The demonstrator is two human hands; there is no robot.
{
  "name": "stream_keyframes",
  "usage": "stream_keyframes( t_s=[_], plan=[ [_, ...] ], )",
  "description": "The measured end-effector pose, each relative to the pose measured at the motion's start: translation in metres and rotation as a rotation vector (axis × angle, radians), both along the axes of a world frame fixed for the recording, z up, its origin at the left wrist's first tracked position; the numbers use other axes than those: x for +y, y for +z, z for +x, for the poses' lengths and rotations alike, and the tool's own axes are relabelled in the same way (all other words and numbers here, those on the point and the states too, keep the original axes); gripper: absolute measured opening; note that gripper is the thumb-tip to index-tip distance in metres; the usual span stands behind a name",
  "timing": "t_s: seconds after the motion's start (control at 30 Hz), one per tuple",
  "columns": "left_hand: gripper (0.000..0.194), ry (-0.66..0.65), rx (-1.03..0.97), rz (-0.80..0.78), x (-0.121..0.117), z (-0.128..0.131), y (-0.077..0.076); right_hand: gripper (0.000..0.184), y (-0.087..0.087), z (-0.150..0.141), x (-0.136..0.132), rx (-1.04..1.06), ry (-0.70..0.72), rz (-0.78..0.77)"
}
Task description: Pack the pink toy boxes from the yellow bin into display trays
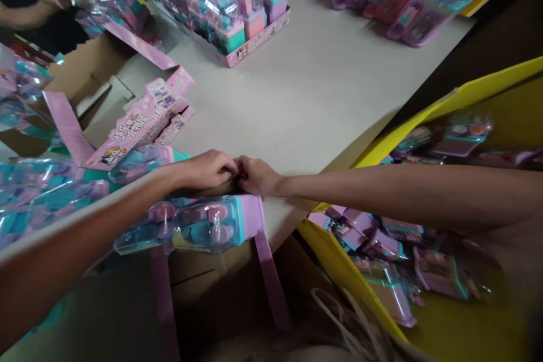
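Observation:
My left hand (207, 168) and my right hand (258, 175) are side by side near the middle of the view. Both have curled fingers, pinching a brown cardboard edge (227, 186); the fingertips are partly hidden. Right below them, toy packs with clear domed covers and lilac and turquoise bases (207, 223) lie on their sides. Under these packs an open cardboard box (203, 288) with pink edge strips shows its brown inside. Another clear-covered pack (142, 163) rests just behind my left forearm.
Pink printed display boxes (131, 130) stand open at left. Farther back, a filled display tray (258, 39) sits on the pale table (314, 85), with loose packs (424, 17) at the far right. Yellow bins (449, 96) of packs flank my right arm. A co-worker's hand (48, 3) handles packs at upper left.

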State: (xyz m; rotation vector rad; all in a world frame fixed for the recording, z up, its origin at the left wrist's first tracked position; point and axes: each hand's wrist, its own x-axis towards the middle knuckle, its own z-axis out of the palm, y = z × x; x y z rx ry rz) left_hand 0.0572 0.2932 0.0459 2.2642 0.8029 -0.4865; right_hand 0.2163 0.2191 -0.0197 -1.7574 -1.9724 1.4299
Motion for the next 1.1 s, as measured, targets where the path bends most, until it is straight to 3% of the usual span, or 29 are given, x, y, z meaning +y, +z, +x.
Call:
stream_keyframes(
  t_s=[0.13, 0.23, 0.33, 0.43, 0.6, 0.77, 0.87, 1.0, 1.1],
  plan=[
    [0.04, 0.091, -0.063, 0.166, -0.025, -0.022, 0.036, 0.025, 0.004, -0.002, 0.003, -0.005, -0.03, -0.043],
    [0.074, 0.035, -0.168, 0.283, -0.07, -0.046, 0.052, 0.022, 0.002, -0.002, 0.007, 0.011, -0.045, -0.043],
    [0.07, 0.039, -0.184, 0.472, -0.113, -0.061, 0.048, 0.025, 0.003, -0.003, 0.011, 0.04, -0.04, -0.131],
    [0.058, 0.084, -0.137, 0.621, -0.132, -0.064, 0.037, 0.025, 0.008, -0.003, 0.013, 0.063, -0.031, -0.231],
    [0.057, 0.137, -0.083, 0.639, -0.12, -0.053, 0.03, 0.014, 0.015, 0.002, 0.008, 0.184, -0.07, -0.245],
    [0.056, 0.156, 0.0, 0.603, -0.103, -0.036, 0.031, 0.024, 0.016, 0.013, 0.001, 0.357, -0.162, -0.274],
    [0.055, 0.159, -0.009, 0.596, -0.101, -0.029, 0.031, 0.017, 0.015, 0.021, -0.005, 0.395, -0.093, -0.278],
    [0.047, 0.128, -0.009, 0.625, -0.1, -0.023, 0.024, 0.012, 0.018, 0.02, -0.022, 0.221, 0.08, -0.327],
    [0.044, 0.117, 0.0, 0.64, -0.098, -0.02, 0.021, 0.015, 0.023, 0.008, -0.034, 0.053, 0.099, -0.317]
  ],
)
